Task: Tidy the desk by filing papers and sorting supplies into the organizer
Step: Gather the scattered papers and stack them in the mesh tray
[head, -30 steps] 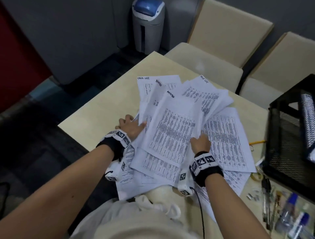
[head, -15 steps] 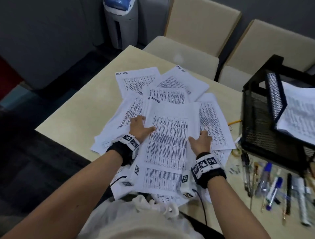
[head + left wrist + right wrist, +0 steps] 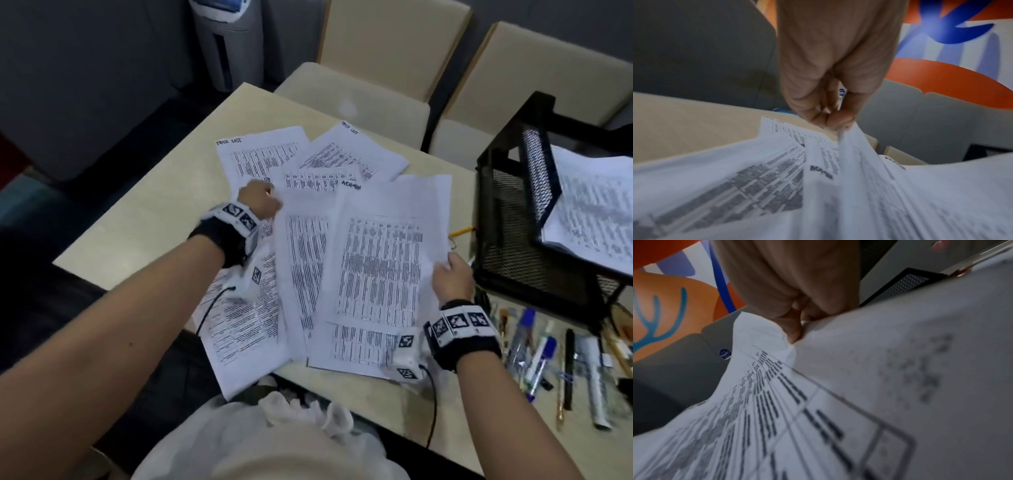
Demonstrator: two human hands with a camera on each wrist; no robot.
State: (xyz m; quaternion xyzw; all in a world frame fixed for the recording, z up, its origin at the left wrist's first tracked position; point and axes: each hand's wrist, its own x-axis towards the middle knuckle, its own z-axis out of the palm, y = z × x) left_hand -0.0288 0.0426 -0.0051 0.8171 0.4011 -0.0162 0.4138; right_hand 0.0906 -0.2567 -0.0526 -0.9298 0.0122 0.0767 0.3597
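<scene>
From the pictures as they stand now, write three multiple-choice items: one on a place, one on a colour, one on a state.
1. Where do the pens lie?
A. on the desk in front of the organizer
B. inside the organizer
C. on a chair

2. What colour is the mesh organizer?
A. white
B. black
C. red

3. What is the right hand doing?
A. resting flat on the bare desk
B. holding a pen
C. pinching the edge of a printed sheet

Key: 1 A, they lie loose on the desk below the organizer; 2 B, its mesh and frame are black; 3 C, the right wrist view shows fingers closed on the sheet.
</scene>
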